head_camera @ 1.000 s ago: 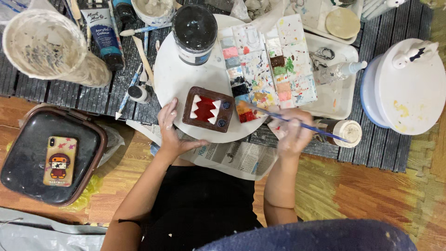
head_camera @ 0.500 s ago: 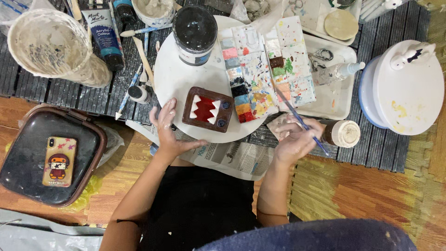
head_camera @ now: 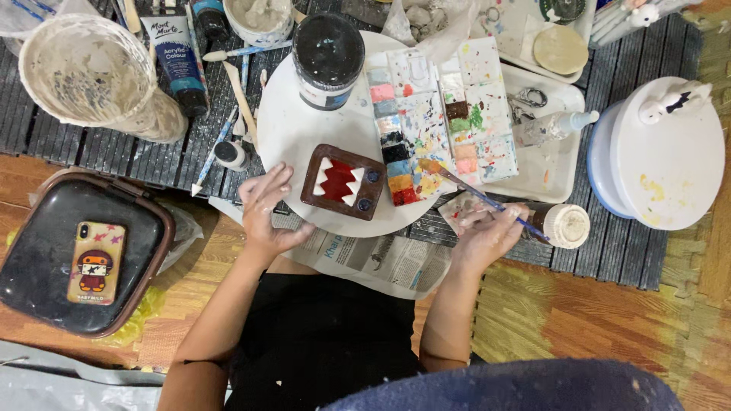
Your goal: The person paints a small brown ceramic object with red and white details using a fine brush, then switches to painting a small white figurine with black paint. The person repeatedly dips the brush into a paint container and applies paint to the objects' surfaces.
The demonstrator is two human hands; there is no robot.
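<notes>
Brown clay, painted with a red centre and white zigzag teeth, makes up the small square dish (head_camera: 342,183) that lies on the round white turntable (head_camera: 285,137), near its lower edge. In this single head view, the left hand (head_camera: 265,213) rests at the turntable's lower-left rim, just beside the dish, its fingers spread and holding nothing. The right hand (head_camera: 487,228) sits off the turntable's lower-right edge and pinches a thin blue-handled paintbrush (head_camera: 481,198) between thumb and fingers; the brush slants up to the left, its tip reaching the orange and yellow patches at the lower part of the paint-smeared palette (head_camera: 442,125). The palette overlaps the turntable's right side, and a black-lidded paint jar (head_camera: 327,49) stands at the turntable's top. A small white-capped jar (head_camera: 563,226) sits just right of the right hand. Far left, a phone in a cartoon case (head_camera: 93,262) lies on a dark lidded case (head_camera: 38,259). Folded newspaper (head_camera: 373,259) pokes out under the turntable's lower edge, on the dark slatted mat (head_camera: 91,152).
</notes>
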